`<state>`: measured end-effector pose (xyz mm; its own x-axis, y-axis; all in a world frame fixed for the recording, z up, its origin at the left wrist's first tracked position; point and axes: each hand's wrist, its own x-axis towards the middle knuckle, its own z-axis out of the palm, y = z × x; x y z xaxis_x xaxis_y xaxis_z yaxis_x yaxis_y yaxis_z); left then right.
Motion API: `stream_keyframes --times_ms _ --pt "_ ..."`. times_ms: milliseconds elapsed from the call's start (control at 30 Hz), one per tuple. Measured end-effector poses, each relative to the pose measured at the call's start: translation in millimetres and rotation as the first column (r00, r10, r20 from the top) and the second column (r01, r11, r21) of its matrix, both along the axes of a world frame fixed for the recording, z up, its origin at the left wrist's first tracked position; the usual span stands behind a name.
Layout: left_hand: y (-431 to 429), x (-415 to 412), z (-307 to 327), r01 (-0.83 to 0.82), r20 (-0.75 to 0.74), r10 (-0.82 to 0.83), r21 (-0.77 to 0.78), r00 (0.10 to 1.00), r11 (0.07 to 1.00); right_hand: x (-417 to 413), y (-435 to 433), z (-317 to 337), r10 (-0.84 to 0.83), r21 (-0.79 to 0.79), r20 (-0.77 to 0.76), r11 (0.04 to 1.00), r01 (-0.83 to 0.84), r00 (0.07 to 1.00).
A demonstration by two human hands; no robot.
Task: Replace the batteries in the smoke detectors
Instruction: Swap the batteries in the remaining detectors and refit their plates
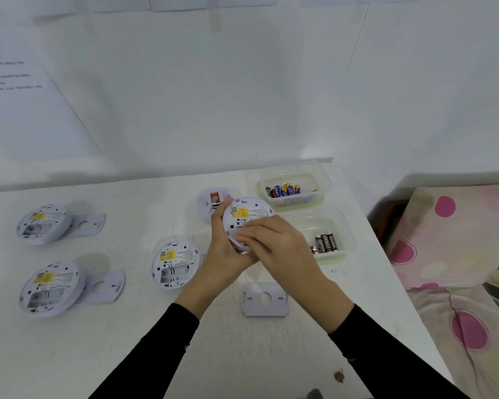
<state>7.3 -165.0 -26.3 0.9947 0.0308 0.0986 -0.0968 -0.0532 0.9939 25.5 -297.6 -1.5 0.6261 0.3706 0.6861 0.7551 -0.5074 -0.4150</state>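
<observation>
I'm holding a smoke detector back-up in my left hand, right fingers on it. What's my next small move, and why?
Probably lift the right hand off the smoke detector to check its battery bay: the fingers hide it, so its state cannot be told. The left hand grips the rim.

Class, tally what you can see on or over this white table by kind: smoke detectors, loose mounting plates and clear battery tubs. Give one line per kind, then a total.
smoke detectors: 5 (one held in the hands)
mounting plates: 3 in view
battery tubs: 2
Total: 10
</observation>
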Motion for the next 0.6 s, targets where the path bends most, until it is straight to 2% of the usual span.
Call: stream_keyframes --times_ms 100,167,267,333,400,433,600 --pt "1 -3 0 0.064 -0.029 -0.065 -0.017 0.997 0.998 6 0 2 -0.043 -0.022 -0.185 0.999 0.04 0.982" --pt "3 -5 0 0.083 -0.049 -0.086 -0.055 0.995 0.995 11 -10 8 0.027 0.095 -0.416 0.995 0.013 0.909" --pt "5 -6 7 0.046 -0.089 -0.055 -0.101 0.995 0.994 20 -29 19 0.124 0.279 -0.7 0.954 0.11 0.703" --pt "5 -1 12 -0.004 -0.169 -0.043 -0.269 0.985 0.963 24 -38 18 0.222 0.355 -0.841 0.914 0.194 0.493" --pt "5 4 13 -0.068 -0.277 -0.088 -0.509 0.957 0.858 24 -40 14 0.366 0.442 -0.879 0.864 0.24 0.305" --pt "6 5 12 -0.06 -0.283 -0.125 -0.566 0.951 0.823 23 -40 13 0.429 0.485 -0.87 0.833 0.265 0.244" --pt "10 3 8 0.0 -0.241 -0.166 -0.568 0.956 0.823 20 -39 14 0.644 0.648 -0.749 0.662 0.376 0.157"
